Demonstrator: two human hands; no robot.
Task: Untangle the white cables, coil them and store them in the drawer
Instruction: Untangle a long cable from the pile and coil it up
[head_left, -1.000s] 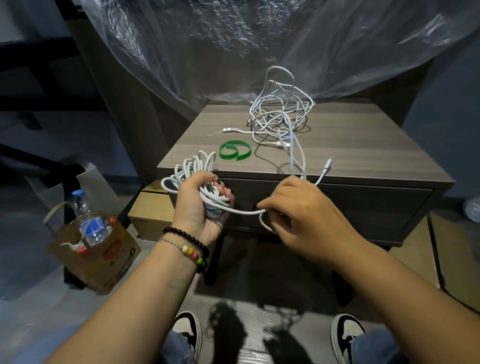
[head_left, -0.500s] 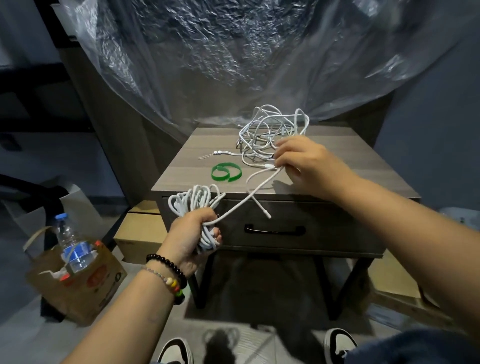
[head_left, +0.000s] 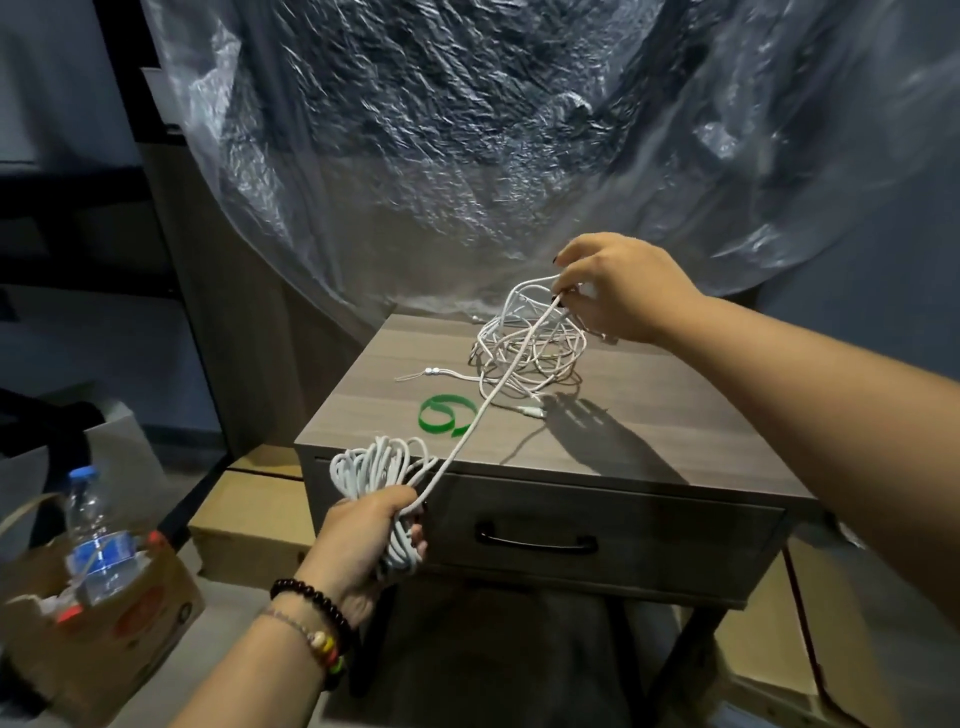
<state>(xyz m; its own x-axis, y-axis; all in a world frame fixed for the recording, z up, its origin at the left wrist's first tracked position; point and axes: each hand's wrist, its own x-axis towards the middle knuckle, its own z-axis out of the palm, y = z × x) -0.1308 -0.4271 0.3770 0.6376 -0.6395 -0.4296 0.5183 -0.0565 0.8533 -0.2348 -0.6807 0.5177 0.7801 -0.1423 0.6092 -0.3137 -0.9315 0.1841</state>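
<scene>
We see the left hand (head_left: 371, 530) low in front of the nightstand, its fingers curled round a coil of white cable (head_left: 379, 465); the loops fan out above the fist and a few strands hang below it, just in front of the drawer's upper left corner. From that fist a single white strand (head_left: 485, 402) runs taut, up and to the right, across the tabletop (head_left: 675, 415) to the right hand (head_left: 618, 288); the right hand is raised above the back of the tabletop and pinches the strand between thumb and fingertips, together with an upper loop of the tangle (how many strands it grips we cannot tell). The tangle of white cables (head_left: 527, 345) sits on the rear middle of the tabletop, partly lifted towards the right hand, its lower loops resting on the wood; a thin lead with two small beads (head_left: 431, 371) trails out to its left, and a plug end (head_left: 532, 413) lies just in front of it. A green strap (head_left: 447, 413), curled in a loop, lies flat on the tabletop between the tangle and the front edge; the taut strand passes over its right side. The drawer (head_left: 675, 540) below is shut, its dark handle (head_left: 535, 540) facing us. A crumpled clear plastic sheet (head_left: 467, 156) hangs behind the nightstand; at the lower left a cardboard box (head_left: 130, 639) holds a water bottle (head_left: 96, 540); beaded bracelets (head_left: 311, 616) circle the left wrist.
</scene>
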